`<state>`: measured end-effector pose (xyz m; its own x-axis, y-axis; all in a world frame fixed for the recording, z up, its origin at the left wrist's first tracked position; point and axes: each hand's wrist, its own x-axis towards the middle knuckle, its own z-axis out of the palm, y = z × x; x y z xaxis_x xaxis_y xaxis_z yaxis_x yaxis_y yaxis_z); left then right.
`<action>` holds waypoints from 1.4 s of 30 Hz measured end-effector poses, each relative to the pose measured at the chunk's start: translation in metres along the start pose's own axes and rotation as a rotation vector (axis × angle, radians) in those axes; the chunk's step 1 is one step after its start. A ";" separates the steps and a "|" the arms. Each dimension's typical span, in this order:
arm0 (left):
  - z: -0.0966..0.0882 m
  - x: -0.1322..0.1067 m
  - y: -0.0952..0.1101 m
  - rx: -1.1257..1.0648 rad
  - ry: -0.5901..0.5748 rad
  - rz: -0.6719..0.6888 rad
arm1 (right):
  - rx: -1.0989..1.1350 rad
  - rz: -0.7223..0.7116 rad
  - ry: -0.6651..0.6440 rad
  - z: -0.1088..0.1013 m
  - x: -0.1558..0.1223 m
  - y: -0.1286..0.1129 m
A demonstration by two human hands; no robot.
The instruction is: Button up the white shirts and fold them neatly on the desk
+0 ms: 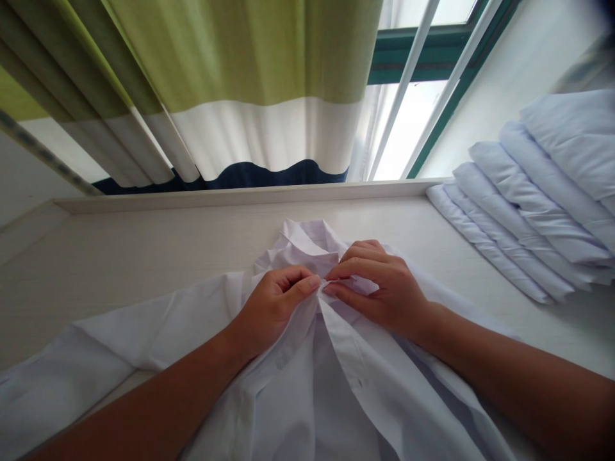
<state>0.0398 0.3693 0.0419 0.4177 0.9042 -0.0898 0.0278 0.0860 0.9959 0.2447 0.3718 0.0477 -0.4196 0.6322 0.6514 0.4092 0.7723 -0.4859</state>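
Observation:
A white long-sleeved garment with a collar and a buttoned front, like a shirt or coat (288, 410), lies spread out with its collar away from me. My left hand (281, 298) pinches one front edge just below the collar, thumb against the curled fingers. Facing it, my right hand (379, 282) pinches the opposite edge between thumb and fingers. The fingertips of both hands nearly meet at the fabric, and any button between them is too small to make out. Below the hands the two front edges hang apart. One sleeve stretches out to the left.
A pale board surface (158, 250) with a raised back rim (240, 195) lies under the garment. At the right stands a stack of folded white garments (538, 205). Behind the rim hangs a green, white and blue curtain (264, 77), beside a barred window (408, 121).

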 end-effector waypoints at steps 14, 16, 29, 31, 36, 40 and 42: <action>0.001 -0.002 0.003 0.132 -0.059 0.036 | 0.010 -0.001 -0.099 0.000 -0.001 0.001; 0.001 -0.003 0.003 0.152 -0.055 0.037 | -0.017 -0.025 -0.100 0.000 0.000 0.000; 0.003 -0.012 0.004 0.345 -0.095 0.110 | -0.083 -0.080 -0.111 -0.002 -0.001 0.001; 0.003 -0.012 0.005 0.368 -0.094 0.109 | -0.072 -0.076 -0.119 -0.002 -0.001 0.002; 0.004 -0.011 0.005 0.419 -0.090 0.103 | -0.037 -0.065 -0.151 -0.002 -0.001 0.003; 0.004 -0.010 0.004 0.383 -0.098 0.099 | 0.025 -0.045 -0.156 -0.002 -0.001 0.005; 0.004 -0.010 0.003 0.357 -0.103 0.090 | 0.057 -0.032 -0.156 -0.002 -0.001 0.007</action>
<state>0.0393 0.3592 0.0461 0.5214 0.8532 -0.0179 0.2938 -0.1598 0.9424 0.2494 0.3763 0.0453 -0.5541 0.6056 0.5712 0.3483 0.7919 -0.5016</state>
